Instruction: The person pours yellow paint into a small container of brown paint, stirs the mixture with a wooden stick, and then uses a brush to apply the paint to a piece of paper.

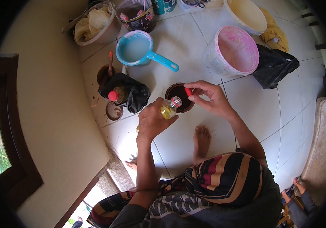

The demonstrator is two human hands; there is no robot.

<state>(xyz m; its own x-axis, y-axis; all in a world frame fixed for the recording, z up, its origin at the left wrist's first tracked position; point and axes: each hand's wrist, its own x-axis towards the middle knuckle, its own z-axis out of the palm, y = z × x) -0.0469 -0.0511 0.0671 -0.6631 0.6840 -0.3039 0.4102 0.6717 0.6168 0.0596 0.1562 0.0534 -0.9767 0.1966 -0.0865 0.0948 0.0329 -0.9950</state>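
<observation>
My left hand (150,121) is wrapped round a clear plastic bottle (168,109) with yellow liquid in it. The bottle leans to the upper right, its uncapped mouth near the rim of a small brown pot (177,90) that looks dark inside. A red bottle cap (188,91) is pinched between the fingers of my right hand (213,99), at the pot's right edge. Left of the pot, a second bottle with a red cap (113,95) stands by a crumpled black plastic bag (138,91).
A blue dipper (162,60) with pale liquid stands beyond the pot. Farther right are a pink-stained bucket (217,57) and another black bag (275,66). Several containers line the far side, including a dark paint bucket (144,23). A wall (56,95) runs along the left.
</observation>
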